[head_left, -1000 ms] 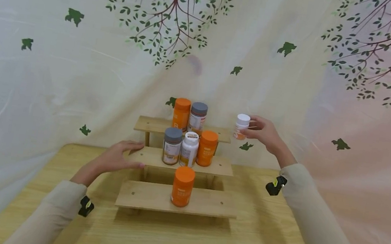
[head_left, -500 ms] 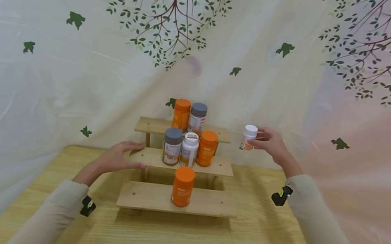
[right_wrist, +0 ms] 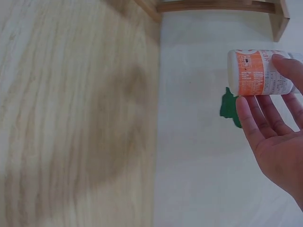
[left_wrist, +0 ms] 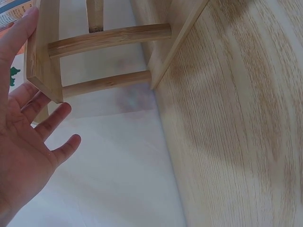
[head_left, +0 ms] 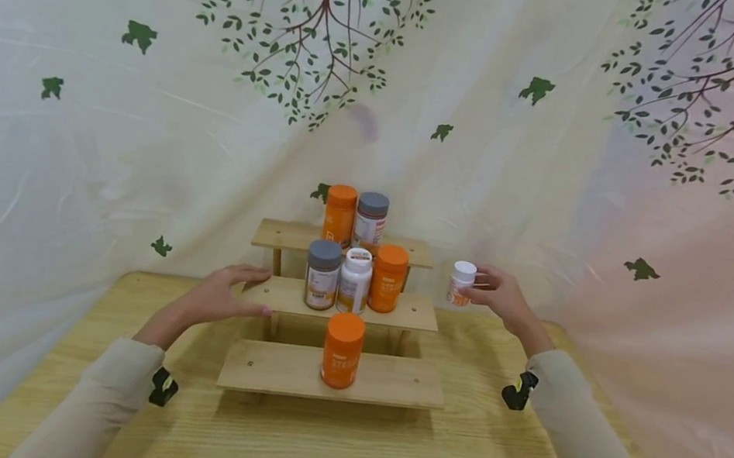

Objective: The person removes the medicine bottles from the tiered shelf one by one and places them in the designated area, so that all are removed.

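Observation:
A three-tier wooden display stand stands on the table. My left hand holds the left end of its middle board, thumb at the front edge and fingers at the back; in the left wrist view the hand has its outer fingers spread off the wood. My right hand grips a small white pill bottle with an orange label, upright in the air right of the stand. In the right wrist view, thumb and fingers pinch the bottle on opposite sides.
The top tier bears an orange bottle and a grey-capped bottle. On the middle tier are a grey-capped bottle, a white bottle and an orange bottle. Another orange bottle is on the lowest tier. A printed curtain hangs behind.
My right hand has moved the white pill bottle first right and down, then further down beside the stand. The left hand keeps its place on the middle board.

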The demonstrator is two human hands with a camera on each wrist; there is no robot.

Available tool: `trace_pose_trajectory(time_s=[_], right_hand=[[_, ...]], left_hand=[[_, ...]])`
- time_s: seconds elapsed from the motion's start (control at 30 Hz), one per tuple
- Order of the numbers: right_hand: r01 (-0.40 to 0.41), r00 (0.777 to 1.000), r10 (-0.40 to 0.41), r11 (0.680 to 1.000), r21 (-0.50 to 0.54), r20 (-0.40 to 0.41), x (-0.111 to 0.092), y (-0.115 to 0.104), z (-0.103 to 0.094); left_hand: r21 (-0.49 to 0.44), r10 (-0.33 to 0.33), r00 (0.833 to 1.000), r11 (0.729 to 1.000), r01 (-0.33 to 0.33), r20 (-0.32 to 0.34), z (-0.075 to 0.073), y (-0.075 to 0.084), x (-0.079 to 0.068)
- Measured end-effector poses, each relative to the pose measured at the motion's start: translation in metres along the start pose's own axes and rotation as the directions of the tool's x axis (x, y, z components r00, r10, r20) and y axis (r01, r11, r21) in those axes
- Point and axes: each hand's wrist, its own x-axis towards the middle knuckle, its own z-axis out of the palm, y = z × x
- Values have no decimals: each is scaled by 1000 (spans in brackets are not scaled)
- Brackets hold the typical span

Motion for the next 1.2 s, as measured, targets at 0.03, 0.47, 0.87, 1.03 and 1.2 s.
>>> trace_pose_trajectory(time_s=[0.03,0.47,0.87,1.03,1.2], right_hand=[[0,1000,0,1000,4,-2,0,3,2],[28,999,-27,999,39,-22,-5,33,23],[-7,1000,8,999,37,-29,-11,54,36],[-19,999,21,998,58,-32,-12,60,39],[-11,999,13,998,62,-37,-10,67,43]], left_hand=[[0,0,1000,1000,0,-2,0,0,0],[2,-12,1000,1000,12,-12,-2,-3,-2],[76,30,1000,997,-30,1,0,-3,0],[113,62,998,992,-59,-22,3,-3,1],[113,58,997,992,-52,-51,5,-3,-1]])
